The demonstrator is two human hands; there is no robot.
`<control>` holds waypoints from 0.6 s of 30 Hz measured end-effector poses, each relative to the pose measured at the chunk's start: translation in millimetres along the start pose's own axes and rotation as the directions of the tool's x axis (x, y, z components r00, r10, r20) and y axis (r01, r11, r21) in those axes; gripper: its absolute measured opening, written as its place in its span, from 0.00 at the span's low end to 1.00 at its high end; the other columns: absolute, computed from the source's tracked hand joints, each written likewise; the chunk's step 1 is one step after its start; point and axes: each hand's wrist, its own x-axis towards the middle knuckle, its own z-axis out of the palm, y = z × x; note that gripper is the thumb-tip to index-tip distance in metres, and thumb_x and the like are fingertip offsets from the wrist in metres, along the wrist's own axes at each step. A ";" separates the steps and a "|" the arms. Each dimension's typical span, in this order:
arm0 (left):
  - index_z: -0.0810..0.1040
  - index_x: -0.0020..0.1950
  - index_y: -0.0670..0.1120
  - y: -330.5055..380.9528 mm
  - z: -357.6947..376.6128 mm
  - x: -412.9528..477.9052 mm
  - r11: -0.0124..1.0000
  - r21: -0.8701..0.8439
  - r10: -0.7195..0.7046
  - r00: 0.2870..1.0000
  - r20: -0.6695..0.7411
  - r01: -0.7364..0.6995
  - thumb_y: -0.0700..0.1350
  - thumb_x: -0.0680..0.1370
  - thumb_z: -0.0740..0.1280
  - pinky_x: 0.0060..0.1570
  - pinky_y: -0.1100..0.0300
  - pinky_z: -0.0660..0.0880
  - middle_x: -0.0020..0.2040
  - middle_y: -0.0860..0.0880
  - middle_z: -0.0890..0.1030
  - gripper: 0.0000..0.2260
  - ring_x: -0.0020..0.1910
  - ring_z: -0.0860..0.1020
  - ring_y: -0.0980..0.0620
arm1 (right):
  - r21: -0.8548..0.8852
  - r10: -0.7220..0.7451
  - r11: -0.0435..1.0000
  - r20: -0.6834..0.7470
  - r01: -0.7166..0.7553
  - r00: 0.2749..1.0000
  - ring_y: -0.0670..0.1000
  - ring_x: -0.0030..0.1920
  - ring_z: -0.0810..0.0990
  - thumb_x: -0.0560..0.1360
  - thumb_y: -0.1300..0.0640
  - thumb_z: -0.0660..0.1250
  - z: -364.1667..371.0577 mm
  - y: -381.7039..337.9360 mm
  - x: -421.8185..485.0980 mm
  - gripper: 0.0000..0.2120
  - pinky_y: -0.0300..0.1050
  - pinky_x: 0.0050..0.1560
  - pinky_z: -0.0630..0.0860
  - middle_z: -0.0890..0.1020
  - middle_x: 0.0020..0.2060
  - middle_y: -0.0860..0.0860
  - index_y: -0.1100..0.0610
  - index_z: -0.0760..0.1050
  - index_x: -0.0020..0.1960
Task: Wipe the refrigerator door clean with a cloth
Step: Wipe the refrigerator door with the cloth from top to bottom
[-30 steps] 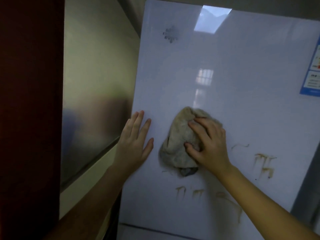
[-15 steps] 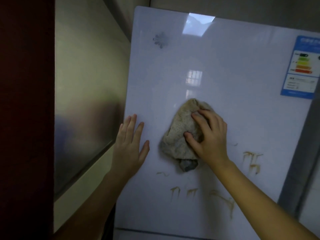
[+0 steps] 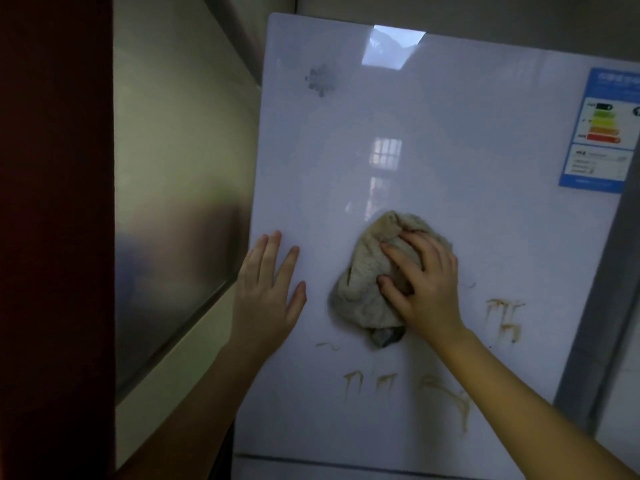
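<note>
The left hand [image 3: 266,299] lies flat, fingers straight and slightly spread, on the refrigerator door [image 3: 450,133] near its left edge, probably to steady it against the push. The right hand [image 3: 427,289] grips a bunched beige cloth [image 3: 360,292], fingers and thumb curled into it, pressing it mid-door. Brown drip stains [image 3: 502,318] sit just below and right, unwiped; an energy label [image 3: 602,129] is farther up

Cloth [image 3: 372,282] mid-frame on refrigerator door [image 3: 467,161], right hand [image 3: 424,287] over it, left hand [image 3: 268,296] at door's left edge, stains [image 3: 504,318] lower right, label [image 3: 601,129] upper right
</note>
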 end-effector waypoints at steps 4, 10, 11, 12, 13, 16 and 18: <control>0.64 0.79 0.46 -1.1 1.7 -2.1 1.000 -0.003 0.007 1.000 0.000 -0.007 0.53 0.82 0.62 0.78 0.45 0.60 0.81 0.41 0.60 0.27 0.81 0.57 0.41 | 0.049 -0.102 0.994 0.047 0.100 0.994 0.60 0.68 0.74 0.75 0.45 0.72 8.1 -14.8 -15.2 0.22 0.57 0.67 0.68 0.78 0.66 0.59 0.54 0.80 0.66; 0.63 0.80 0.45 -0.2 0.4 -2.6 1.000 -0.011 0.003 1.000 0.029 -0.002 0.53 0.82 0.61 0.78 0.43 0.60 0.82 0.41 0.59 0.28 0.82 0.56 0.40 | 0.010 -0.086 0.996 0.052 0.086 0.995 0.60 0.68 0.74 0.77 0.47 0.72 -0.9 4.2 -23.7 0.22 0.56 0.67 0.69 0.78 0.67 0.58 0.53 0.78 0.68; 0.63 0.79 0.45 1.7 -0.2 -2.2 1.000 -0.012 -0.010 0.999 0.032 0.010 0.53 0.82 0.62 0.78 0.43 0.60 0.81 0.40 0.59 0.28 0.81 0.57 0.40 | 0.007 -0.002 1.000 0.021 0.002 1.000 0.60 0.69 0.74 0.77 0.47 0.71 -4.0 10.3 -21.5 0.22 0.55 0.68 0.67 0.76 0.67 0.58 0.53 0.77 0.69; 0.64 0.79 0.44 4.1 -1.1 -1.6 1.000 -0.016 -0.023 0.999 0.032 0.024 0.53 0.82 0.62 0.78 0.43 0.60 0.81 0.40 0.60 0.28 0.81 0.57 0.39 | 0.009 0.068 0.998 -0.006 -0.067 0.998 0.60 0.69 0.73 0.77 0.47 0.72 -7.0 15.3 -20.1 0.23 0.54 0.69 0.66 0.75 0.68 0.58 0.53 0.76 0.69; 0.65 0.78 0.44 7.1 -2.0 -0.4 0.999 -0.022 -0.031 0.999 0.029 0.032 0.53 0.81 0.62 0.78 0.42 0.60 0.81 0.39 0.61 0.27 0.81 0.58 0.39 | 0.015 0.115 0.993 -0.025 -0.114 0.993 0.60 0.69 0.72 0.77 0.47 0.72 -9.1 18.3 -20.7 0.23 0.53 0.70 0.65 0.75 0.68 0.58 0.53 0.76 0.70; 0.66 0.77 0.44 18.2 -3.9 6.9 0.999 -0.036 0.033 0.999 0.032 -0.031 0.51 0.81 0.63 0.77 0.40 0.61 0.80 0.40 0.63 0.26 0.80 0.61 0.39 | 0.030 0.072 0.997 0.017 -0.072 0.997 0.60 0.69 0.73 0.76 0.46 0.71 -10.2 16.5 -32.6 0.23 0.56 0.68 0.68 0.76 0.67 0.58 0.53 0.77 0.69; 0.66 0.77 0.44 26.8 -3.9 14.6 0.997 -0.046 0.067 0.997 0.039 -0.065 0.51 0.81 0.62 0.78 0.41 0.60 0.80 0.40 0.63 0.26 0.80 0.61 0.40 | 0.025 -0.116 0.993 0.112 0.114 0.987 0.60 0.67 0.74 0.76 0.46 0.71 -11.2 16.8 -46.3 0.23 0.58 0.66 0.70 0.77 0.67 0.58 0.53 0.79 0.68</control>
